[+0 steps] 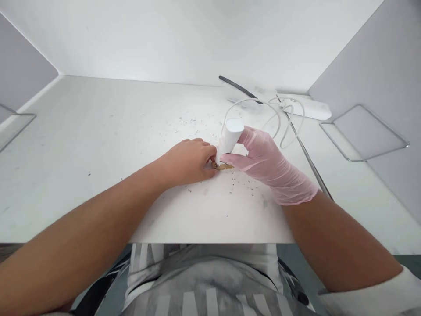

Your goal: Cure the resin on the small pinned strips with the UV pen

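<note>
Several fingers of the gloved right hand grasped a tilted white tool, its lower end at a small golden piece; thumb and fingertip of the bare left hand pinched that piece's left end, low over the table; dark specks lay scattered around; beyond, a cord looped near a black strip, a rod and a white box.

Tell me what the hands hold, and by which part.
The gloved right hand grips a white handheld device by its body; the left hand holds a small brownish piece at its left end.
</note>
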Action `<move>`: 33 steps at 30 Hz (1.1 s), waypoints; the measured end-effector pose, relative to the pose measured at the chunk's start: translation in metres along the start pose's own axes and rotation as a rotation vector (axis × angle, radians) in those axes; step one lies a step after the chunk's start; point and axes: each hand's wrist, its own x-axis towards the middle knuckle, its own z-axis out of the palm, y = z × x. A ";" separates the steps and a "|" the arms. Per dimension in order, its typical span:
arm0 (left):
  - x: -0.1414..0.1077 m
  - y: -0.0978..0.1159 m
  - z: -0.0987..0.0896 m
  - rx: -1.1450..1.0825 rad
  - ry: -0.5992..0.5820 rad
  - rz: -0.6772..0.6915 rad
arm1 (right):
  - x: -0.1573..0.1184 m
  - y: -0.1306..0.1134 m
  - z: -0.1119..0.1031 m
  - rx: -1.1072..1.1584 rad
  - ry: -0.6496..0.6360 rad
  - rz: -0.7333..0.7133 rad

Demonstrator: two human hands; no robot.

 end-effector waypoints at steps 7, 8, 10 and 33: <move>0.000 -0.004 0.000 0.008 -0.008 0.006 | 0.000 0.000 0.001 0.002 0.010 0.005; -0.002 -0.005 -0.002 0.005 -0.013 0.005 | 0.000 0.000 0.001 0.000 0.009 0.004; -0.004 -0.007 -0.005 -0.002 -0.027 -0.007 | 0.000 0.001 0.001 -0.006 0.004 0.005; -0.008 -0.012 -0.010 -0.026 -0.064 -0.052 | 0.001 0.003 0.000 -0.019 -0.012 0.003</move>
